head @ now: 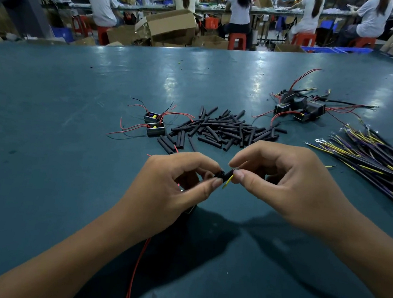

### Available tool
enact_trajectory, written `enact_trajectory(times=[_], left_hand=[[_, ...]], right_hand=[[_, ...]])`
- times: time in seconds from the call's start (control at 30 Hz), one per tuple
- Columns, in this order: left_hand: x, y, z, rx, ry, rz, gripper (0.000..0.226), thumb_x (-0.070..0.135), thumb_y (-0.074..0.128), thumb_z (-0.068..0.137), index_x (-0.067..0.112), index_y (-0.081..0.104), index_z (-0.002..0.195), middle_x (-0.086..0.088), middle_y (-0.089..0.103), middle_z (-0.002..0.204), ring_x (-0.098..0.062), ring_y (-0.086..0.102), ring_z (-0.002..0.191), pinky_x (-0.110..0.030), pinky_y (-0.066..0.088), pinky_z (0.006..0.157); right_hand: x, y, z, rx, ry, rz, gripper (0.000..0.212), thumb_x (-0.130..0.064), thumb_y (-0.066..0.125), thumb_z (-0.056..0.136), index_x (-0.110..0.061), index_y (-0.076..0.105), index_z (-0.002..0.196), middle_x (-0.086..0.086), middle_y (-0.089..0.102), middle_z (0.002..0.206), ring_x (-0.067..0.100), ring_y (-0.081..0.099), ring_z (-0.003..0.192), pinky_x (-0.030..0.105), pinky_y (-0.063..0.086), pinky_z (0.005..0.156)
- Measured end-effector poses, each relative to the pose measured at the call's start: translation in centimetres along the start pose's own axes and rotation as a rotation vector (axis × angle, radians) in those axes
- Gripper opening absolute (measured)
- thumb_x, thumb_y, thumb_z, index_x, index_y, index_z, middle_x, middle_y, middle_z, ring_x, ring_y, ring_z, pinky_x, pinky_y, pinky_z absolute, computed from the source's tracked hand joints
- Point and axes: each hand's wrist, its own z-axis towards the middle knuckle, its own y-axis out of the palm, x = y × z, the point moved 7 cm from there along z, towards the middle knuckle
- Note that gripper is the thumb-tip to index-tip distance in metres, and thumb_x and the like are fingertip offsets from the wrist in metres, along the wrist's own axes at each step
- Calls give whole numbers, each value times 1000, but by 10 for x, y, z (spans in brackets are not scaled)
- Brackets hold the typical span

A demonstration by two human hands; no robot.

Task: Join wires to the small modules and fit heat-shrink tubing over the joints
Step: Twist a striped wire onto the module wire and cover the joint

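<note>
Overhead light falls bright and cool, leaving pale glare patches across the teal surface [76, 94]. Dark, soft-edged shadows pool beneath both forearms toward the near edge. The wide lens bows the far edge; the background workers [237, 11] look soft and slightly blurred.

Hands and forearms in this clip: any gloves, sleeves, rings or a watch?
None visible. The left hand and right hand are bare, without gloves or rings. Both forearms are uncovered to the frame edge, with no sleeve, watch or band.
</note>
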Motion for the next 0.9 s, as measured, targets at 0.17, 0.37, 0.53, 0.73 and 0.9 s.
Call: enact_trajectory(times=[0.17,0.37,0.53,0.73,0.9], left_hand=[[3,2,0,23,46,92,9,15,74,87,11,77,95,14,66,76,-9,61,63,-17,47,59],[2,2,-1,-22,79,145,6,16,78,83,12,73,85,18,63,71,-8,63,58,-26,50,55],[1,5,0,-75,91,167,9,16,79,81,15,70,83,17,60,68,-7,59,56,-18,44,54],[0,2,-3,-131,113,193,11,23,75,86,15,69,82,12,61,70,-12,57,57,-26,45,52],[10,-1,1,-6,149,214,13,25,76,88,13,72,86,10,60,75,-13,59,62,-29,48,54]], right_hand=[[0,2,-2,18,37,9,4,-26,68,85,-25,71,85,-3,70,74,8,62,66,15,43,60],[1,8,-5,6,59,28,4,-32,66,84,-28,69,85,-7,66,69,12,57,61,20,43,57],[-2,16,-5,-12,48,31,8,-36,67,85,-29,71,84,3,65,67,29,57,64,41,47,59],[-1,24,-3,-2,77,81,13,-32,66,84,-22,68,77,5,59,63,25,49,60,28,38,53],[-1,22,-3,27,99,99,14,-35,65,85,-23,69,77,6,63,66,29,54,63,37,42,55]])
